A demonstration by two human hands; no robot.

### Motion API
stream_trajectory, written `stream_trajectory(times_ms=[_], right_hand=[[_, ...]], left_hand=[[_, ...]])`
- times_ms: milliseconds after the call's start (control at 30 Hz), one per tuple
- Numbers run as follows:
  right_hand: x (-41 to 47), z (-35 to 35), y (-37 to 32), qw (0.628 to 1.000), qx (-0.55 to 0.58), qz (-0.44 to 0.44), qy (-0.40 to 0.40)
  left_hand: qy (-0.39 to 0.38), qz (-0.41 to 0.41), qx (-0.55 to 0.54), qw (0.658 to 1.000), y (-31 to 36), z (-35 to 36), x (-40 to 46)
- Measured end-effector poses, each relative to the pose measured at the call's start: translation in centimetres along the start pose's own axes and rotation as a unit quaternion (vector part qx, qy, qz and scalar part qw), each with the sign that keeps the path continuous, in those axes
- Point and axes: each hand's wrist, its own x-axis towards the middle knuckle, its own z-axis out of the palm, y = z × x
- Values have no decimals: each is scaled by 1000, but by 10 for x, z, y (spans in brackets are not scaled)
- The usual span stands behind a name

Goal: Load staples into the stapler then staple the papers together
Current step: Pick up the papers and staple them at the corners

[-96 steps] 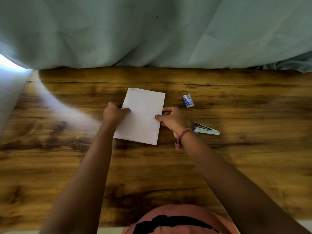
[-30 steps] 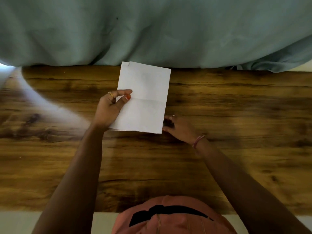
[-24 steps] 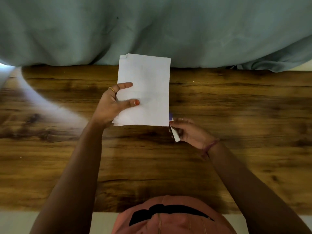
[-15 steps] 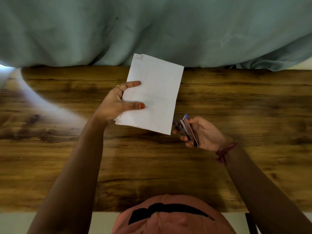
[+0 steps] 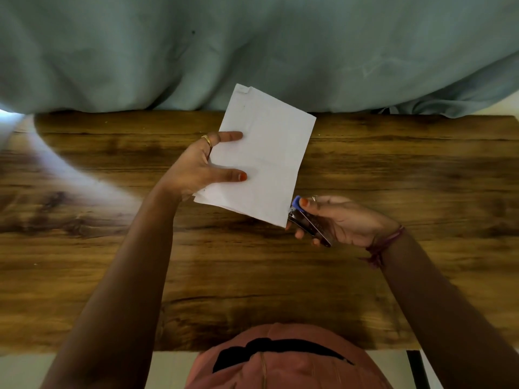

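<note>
Papers [image 5: 264,161]: one white stack, lifted off the worktop [image 5: 393,169], tilted, near right corner lowest.
Left hand [image 5: 196,169]: fingers [image 5: 229,136] and thumb pinch the stack's left edge.
Right hand [image 5: 345,220]: fingers wrapped round the stapler [image 5: 307,221], thumb on its blue end.
Stapler: held off the worktop, mouth touching the stack's near right corner; whether the corner sits fully inside cannot be told.
Change, last half second: stapler moves from just beside the corner to meeting it; stack tilts a little further.
Meaning: judged as the stapling step, with the squeeze not yet confirmed; no staple shows at that corner.
Versus earliest frame: stack lay flat under both hands, stapler lay on the worktop to the right near a small staple box; that box is now out of view.
Backdrop: pale green cloth [image 5: 280,46] along the far edge.
</note>
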Motion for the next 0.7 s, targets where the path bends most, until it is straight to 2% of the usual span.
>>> stream_trajectory(times_ms=[300, 533, 700], right_hand=[[11, 5, -7, 999, -9, 38, -22], [17, 7, -6, 999, -13, 47, 2], [21, 12, -4, 997, -61, 48, 13]], left_hand=[[-8, 8, 18, 1000, 6, 2, 2], [-1, 16, 15, 1000, 6, 4, 1], [-6, 18, 24, 1000, 3, 1, 1]])
